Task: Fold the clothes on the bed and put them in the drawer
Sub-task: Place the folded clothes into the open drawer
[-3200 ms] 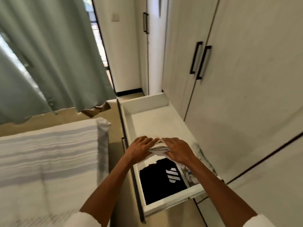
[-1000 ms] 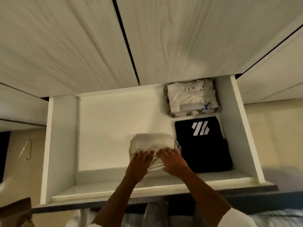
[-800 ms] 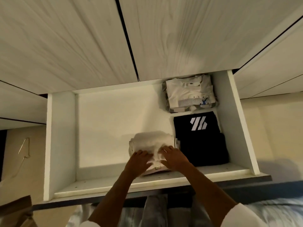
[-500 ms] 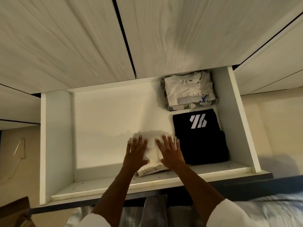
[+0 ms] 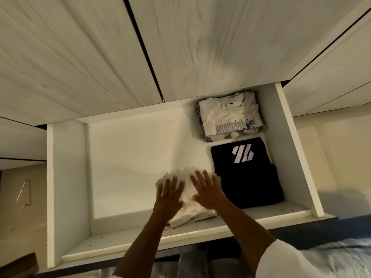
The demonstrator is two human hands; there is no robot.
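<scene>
Drawer w/ black tee, white tees; both hands flat, spread on cream garment.

Folded white garment: cream-white, ribbed hem facing the drawer's front edge; lies flat on the drawer floor, directly beneath both flat palms.
Black T-shirt: folded, white slanted-bar logo facing up; touching the pressed garment's right side, just beside the right hand.
White T-shirt stack: folded, grey-and-blue print; beyond the fingertips to the right, in the back right corner.
Drawer: white, pulled open.
</scene>
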